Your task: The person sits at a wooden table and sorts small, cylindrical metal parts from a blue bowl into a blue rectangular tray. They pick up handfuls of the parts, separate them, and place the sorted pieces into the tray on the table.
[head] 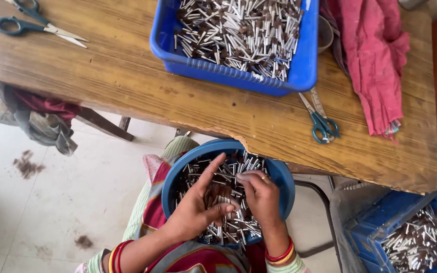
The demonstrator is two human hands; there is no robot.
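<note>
Roughly, by size, all placed relative to the round blue bowl (183, 172) on the lap:

- Wooden table (127, 76): above the bowl, chipped front edge overlapping the bowl's far rim.
- Blue rectangular tray (228, 73): on the table, straight beyond the bowl, full of short metal pins with brown tips.
- Red cloth (375, 55): up and right of the bowl, draped on the table, just beside the tray.
- Blue crate (405, 227): right of the bowl, low, below table level, more of the same pins inside.
- Bowl itself: full of metal pins (228, 174), mixed silver and brown ends.
- Left hand (198, 207): in the bowl, near side, index finger pointing up and out, other fingers curled around a small bunch of brown-tipped pieces (218, 192).
- Right hand (261, 194): in the bowl, touching the left, fingers bent, pinching at the same bunch; exact grip hard to tell.
- Teal scissors (322, 124): on the table, up and right of the bowl, near the tray's corner.
- Second scissors (21, 25): far up-left of the bowl, on the table's far corner.
</note>
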